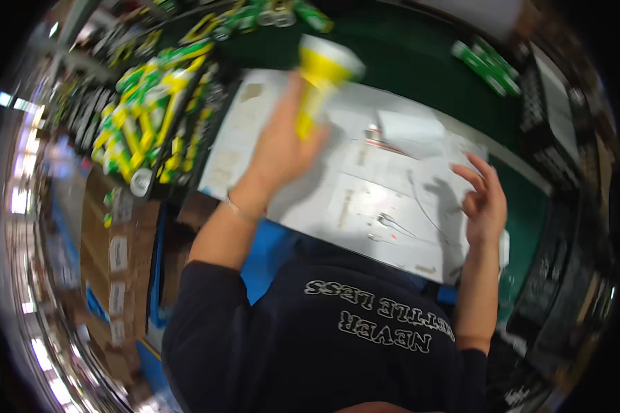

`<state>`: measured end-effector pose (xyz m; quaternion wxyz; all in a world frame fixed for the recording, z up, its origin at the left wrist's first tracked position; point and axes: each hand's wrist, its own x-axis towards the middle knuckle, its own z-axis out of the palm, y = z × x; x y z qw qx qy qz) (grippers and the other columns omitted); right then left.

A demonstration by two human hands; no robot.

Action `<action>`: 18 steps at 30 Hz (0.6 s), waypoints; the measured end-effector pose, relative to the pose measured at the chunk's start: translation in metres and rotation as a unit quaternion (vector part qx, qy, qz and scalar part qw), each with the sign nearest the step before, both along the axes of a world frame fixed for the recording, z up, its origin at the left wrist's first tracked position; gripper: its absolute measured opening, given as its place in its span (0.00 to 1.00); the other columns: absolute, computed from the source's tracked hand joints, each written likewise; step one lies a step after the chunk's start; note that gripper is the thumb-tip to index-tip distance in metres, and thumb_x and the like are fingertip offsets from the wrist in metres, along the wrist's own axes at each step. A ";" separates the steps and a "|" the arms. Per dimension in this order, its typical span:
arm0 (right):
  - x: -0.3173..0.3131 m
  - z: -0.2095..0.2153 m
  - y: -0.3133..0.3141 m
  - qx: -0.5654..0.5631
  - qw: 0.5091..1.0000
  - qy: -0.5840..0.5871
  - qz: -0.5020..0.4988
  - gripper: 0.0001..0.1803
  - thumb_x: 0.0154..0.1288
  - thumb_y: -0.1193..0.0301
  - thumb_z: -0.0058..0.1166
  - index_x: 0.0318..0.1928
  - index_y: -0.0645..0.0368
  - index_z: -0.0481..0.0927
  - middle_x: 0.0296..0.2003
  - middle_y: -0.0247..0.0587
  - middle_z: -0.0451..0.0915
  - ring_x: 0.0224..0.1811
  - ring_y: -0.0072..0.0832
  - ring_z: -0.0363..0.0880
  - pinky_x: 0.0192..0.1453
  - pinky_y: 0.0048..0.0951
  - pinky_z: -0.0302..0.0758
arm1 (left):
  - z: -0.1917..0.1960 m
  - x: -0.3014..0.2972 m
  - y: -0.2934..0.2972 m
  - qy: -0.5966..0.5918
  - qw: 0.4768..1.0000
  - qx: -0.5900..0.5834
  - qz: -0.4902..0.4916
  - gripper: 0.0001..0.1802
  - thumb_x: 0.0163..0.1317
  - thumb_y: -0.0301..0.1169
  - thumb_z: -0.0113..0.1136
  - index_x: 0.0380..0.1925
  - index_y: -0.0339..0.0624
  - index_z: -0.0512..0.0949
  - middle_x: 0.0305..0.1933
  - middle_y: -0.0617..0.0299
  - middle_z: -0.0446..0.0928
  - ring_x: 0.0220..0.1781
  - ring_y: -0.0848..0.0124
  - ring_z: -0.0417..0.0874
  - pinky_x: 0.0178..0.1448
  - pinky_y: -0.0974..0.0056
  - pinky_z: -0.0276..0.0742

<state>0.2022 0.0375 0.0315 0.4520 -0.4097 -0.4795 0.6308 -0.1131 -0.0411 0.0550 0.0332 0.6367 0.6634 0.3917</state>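
Note:
My left hand (282, 141) is closed around a yellow flashlight (322, 69) with a wide pale head, held up over the far left part of a white board (296, 196). Both the hand and the flashlight are blurred by motion. Above the board's right side, my right hand (488, 206) holds nothing, its fingers apart and slightly curled. A thin cable (424, 203) runs across the board near it. Closer to me lies a small slender metal tool (395, 224), its kind unclear. A white sheet or packet (410, 131) rests at the board's far side.
Left of the board, a dark bin holds a heap of yellow and green flashlights (134, 127). More green ones (486, 65) lie on the green tabletop (406, 51) at the far right. Dark boxes (554, 110) line the right edge; cardboard boxes (117, 255) stand at the lower left.

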 end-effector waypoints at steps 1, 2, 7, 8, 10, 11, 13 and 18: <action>0.002 -0.002 -0.001 -0.014 1.000 0.012 -0.015 0.23 0.69 0.60 0.34 0.53 0.65 0.71 0.39 0.47 0.81 0.11 0.09 0.45 0.14 0.15 0.42 | 0.008 -0.037 0.004 0.084 0.978 0.130 0.136 0.39 0.57 0.36 0.57 0.64 0.33 0.51 0.56 0.41 0.68 0.54 0.58 0.73 0.57 0.61 0.67; 0.004 -0.004 -0.001 -0.027 0.999 0.023 -0.019 0.23 0.69 0.60 0.35 0.53 0.66 0.70 0.39 0.47 0.81 0.11 0.09 0.45 0.15 0.15 0.42 | 0.022 -0.075 0.000 -0.103 0.979 0.087 0.155 0.39 0.56 0.34 0.57 0.62 0.29 0.51 0.60 0.38 0.63 0.60 0.53 0.68 0.61 0.59 0.64; -0.011 -0.020 0.002 -0.048 0.996 0.037 0.059 0.22 0.69 0.59 0.36 0.53 0.63 0.71 0.37 0.42 0.80 0.10 0.10 0.46 0.14 0.15 0.43 | 0.057 -0.227 -0.086 0.012 0.911 0.035 0.411 0.44 0.49 0.39 0.60 0.61 0.25 0.52 0.49 0.30 0.69 0.52 0.45 0.73 0.55 0.54 0.68; -0.014 -0.020 0.002 -0.046 0.996 0.034 0.066 0.22 0.69 0.59 0.36 0.52 0.62 0.72 0.36 0.41 0.80 0.10 0.10 0.47 0.14 0.15 0.43 | 0.051 -0.254 -0.102 0.071 0.872 -0.029 0.483 0.47 0.49 0.41 0.60 0.63 0.27 0.50 0.52 0.28 0.65 0.54 0.43 0.70 0.57 0.53 0.66; -0.018 -0.022 0.004 -0.051 0.996 0.035 0.071 0.22 0.69 0.59 0.36 0.52 0.62 0.72 0.36 0.41 0.80 0.10 0.10 0.47 0.14 0.15 0.43 | 0.049 -0.262 -0.112 0.070 0.814 -0.136 0.560 0.50 0.48 0.44 0.59 0.65 0.32 0.46 0.59 0.25 0.54 0.60 0.38 0.61 0.62 0.52 0.62; -0.019 -0.023 0.005 -0.058 0.995 0.033 0.073 0.22 0.69 0.59 0.36 0.52 0.62 0.72 0.36 0.41 0.80 0.10 0.10 0.47 0.14 0.16 0.43 | 0.036 -0.280 -0.114 0.082 0.806 -0.163 0.563 0.50 0.48 0.44 0.59 0.65 0.33 0.46 0.59 0.26 0.55 0.59 0.39 0.62 0.62 0.52 0.62; -0.019 -0.023 0.005 -0.055 0.995 0.031 0.072 0.22 0.69 0.59 0.36 0.51 0.63 0.72 0.35 0.42 0.80 0.10 0.11 0.47 0.15 0.16 0.43 | 0.031 -0.274 -0.112 0.090 0.787 -0.216 0.571 0.50 0.48 0.46 0.59 0.66 0.38 0.47 0.58 0.30 0.58 0.58 0.42 0.64 0.62 0.52 0.62; -0.010 -0.031 0.005 -0.053 0.996 0.033 0.063 0.23 0.69 0.59 0.35 0.51 0.65 0.72 0.35 0.43 0.79 0.11 0.11 0.47 0.15 0.16 0.44 | 0.044 -0.227 -0.095 0.155 0.749 -0.186 0.617 0.48 0.47 0.48 0.61 0.67 0.50 0.49 0.64 0.43 0.53 0.62 0.47 0.60 0.60 0.42 0.60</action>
